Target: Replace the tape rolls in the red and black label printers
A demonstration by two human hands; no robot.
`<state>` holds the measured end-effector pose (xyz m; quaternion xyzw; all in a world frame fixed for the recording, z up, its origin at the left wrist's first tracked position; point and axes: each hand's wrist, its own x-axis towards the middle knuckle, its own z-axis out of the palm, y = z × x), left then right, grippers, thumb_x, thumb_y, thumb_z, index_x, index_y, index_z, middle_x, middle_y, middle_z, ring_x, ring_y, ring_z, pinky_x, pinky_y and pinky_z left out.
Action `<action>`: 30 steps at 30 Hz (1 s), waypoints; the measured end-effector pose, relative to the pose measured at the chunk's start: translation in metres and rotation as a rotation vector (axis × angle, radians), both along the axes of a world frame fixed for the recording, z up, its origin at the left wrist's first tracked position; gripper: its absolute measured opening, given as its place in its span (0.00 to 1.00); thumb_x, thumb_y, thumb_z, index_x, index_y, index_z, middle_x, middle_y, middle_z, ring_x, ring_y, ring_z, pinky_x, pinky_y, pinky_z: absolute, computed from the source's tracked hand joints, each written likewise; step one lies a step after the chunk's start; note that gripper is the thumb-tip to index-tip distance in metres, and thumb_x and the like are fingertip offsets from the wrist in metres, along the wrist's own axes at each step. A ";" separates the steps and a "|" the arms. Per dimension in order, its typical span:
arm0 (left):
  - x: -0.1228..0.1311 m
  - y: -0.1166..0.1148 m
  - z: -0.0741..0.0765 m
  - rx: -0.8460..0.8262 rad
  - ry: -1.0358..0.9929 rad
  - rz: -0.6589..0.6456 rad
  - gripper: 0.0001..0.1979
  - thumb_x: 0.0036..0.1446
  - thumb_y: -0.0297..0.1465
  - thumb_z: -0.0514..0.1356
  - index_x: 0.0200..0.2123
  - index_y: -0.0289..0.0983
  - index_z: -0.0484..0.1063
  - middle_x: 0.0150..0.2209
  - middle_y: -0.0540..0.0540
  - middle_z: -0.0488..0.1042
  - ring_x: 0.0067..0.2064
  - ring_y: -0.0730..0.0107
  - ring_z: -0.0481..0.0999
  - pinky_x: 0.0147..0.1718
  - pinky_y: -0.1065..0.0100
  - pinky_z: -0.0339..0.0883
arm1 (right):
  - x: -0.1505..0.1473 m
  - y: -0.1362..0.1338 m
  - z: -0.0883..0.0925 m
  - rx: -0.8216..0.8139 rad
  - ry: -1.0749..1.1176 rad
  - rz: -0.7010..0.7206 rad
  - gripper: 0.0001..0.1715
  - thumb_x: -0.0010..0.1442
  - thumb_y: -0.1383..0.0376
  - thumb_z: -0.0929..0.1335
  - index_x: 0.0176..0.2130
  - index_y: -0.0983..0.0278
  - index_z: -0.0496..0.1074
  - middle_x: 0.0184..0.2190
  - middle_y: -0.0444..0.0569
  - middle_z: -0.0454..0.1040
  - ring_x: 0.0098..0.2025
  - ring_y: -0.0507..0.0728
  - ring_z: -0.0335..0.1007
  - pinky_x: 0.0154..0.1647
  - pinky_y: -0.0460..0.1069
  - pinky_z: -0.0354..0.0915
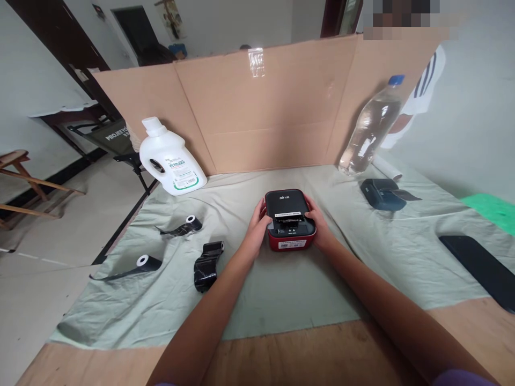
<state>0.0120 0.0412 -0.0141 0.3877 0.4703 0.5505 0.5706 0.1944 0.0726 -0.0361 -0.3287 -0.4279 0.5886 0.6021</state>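
A small red and black label printer (289, 220) sits in the middle of a pale green cloth (281, 289). My left hand (256, 228) presses against its left side with the fingers curled on it. My right hand (319, 222) grips its right side, thumb on the top edge. Both hands hold the printer where it rests on the cloth.
Black ribbon rolls lie at the left: one (183, 226), one (134, 266) and one (207, 265). A white detergent jug (171, 159) and a clear water bottle (370, 128) stand before a cardboard screen (265, 107). A dark device (384, 194) and a black phone (480, 268) lie right.
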 end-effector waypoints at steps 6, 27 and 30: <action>0.002 -0.002 0.004 -0.032 -0.051 0.009 0.38 0.50 0.28 0.60 0.67 0.43 0.62 0.67 0.48 0.65 0.68 0.57 0.64 0.65 0.60 0.59 | -0.002 0.000 -0.006 -0.010 0.032 -0.032 0.33 0.49 0.62 0.68 0.56 0.54 0.72 0.58 0.43 0.75 0.65 0.65 0.64 0.69 0.62 0.56; 0.006 -0.009 0.009 0.040 -0.066 0.024 0.32 0.52 0.29 0.61 0.62 0.40 0.67 0.63 0.44 0.71 0.64 0.57 0.69 0.60 0.62 0.64 | -0.003 -0.002 0.001 -0.020 0.020 -0.094 0.31 0.45 0.64 0.67 0.50 0.53 0.76 0.51 0.41 0.79 0.59 0.65 0.69 0.64 0.62 0.62; 0.006 -0.011 0.010 0.026 -0.083 0.024 0.32 0.52 0.28 0.60 0.63 0.39 0.67 0.62 0.44 0.72 0.63 0.58 0.69 0.60 0.62 0.65 | -0.003 -0.003 -0.001 0.005 0.000 -0.090 0.29 0.46 0.62 0.67 0.50 0.53 0.75 0.52 0.42 0.78 0.60 0.65 0.69 0.63 0.63 0.62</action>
